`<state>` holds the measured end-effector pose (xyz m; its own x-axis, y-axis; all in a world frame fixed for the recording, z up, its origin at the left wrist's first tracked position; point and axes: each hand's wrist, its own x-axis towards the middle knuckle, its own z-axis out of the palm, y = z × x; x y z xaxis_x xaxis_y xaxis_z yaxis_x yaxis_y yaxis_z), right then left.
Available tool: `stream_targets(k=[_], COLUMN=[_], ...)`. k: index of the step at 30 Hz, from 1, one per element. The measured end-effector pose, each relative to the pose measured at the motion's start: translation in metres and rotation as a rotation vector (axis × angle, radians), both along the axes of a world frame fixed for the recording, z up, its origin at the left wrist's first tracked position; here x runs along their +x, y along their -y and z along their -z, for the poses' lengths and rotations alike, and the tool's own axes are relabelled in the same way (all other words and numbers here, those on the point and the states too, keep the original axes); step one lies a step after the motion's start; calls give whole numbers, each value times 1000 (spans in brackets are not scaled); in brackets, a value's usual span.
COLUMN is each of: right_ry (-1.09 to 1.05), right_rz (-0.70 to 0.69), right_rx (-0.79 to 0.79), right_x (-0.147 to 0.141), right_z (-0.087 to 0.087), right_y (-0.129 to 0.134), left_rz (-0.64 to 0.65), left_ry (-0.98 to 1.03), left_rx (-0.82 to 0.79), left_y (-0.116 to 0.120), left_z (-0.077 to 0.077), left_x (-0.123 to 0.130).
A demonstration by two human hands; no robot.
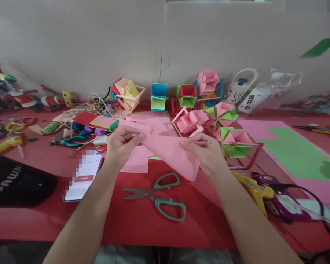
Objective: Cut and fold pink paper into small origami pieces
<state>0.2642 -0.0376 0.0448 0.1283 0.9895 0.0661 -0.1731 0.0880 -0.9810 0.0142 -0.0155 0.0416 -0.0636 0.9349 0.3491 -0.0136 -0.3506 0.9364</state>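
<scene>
A pink sheet of paper (172,154) is held up between my two hands, its lower right part bent over in a fold. My left hand (123,145) pinches its left end between thumb and fingers. At the right end, my right hand (205,150) grips the upper edge with the thumb in front. Below the paper, scissors (154,196) with green handles lie spread on the red table, blades pointing left. More pink paper (134,161) lies flat behind my left hand.
Folded paper models (191,123) stand along the back. A phone (85,176) and a black cup (19,181) are at left. On the right lie a yellow glue gun (254,190), a purple power strip (286,200) with a cable, and green paper (302,152). A plastic bottle (260,91) leans behind.
</scene>
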Motion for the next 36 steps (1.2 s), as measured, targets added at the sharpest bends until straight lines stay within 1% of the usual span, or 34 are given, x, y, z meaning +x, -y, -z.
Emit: stream_targets(k=[7,12,21,29,36], right_ry=[0,-28,-24,-26,-42], right_rz=[-15,-26,-23,-22,-20], right_rx=[2,-17,-23,-19,-25], right_x=[2,2,3,2,3], right_z=[2,1,0,-1,0], right_y=[0,0,-1,-1,-2], left_rz=[-18,-8,-19,-22,-7], left_ry=[9,41,23,83,112], left_rx=[9,9,-1,-19,-12], left_y=[0,0,0,0,-1], left_z=[-1,-2,-1,-4,-2], left_x=[0,0,-3,-3,-5])
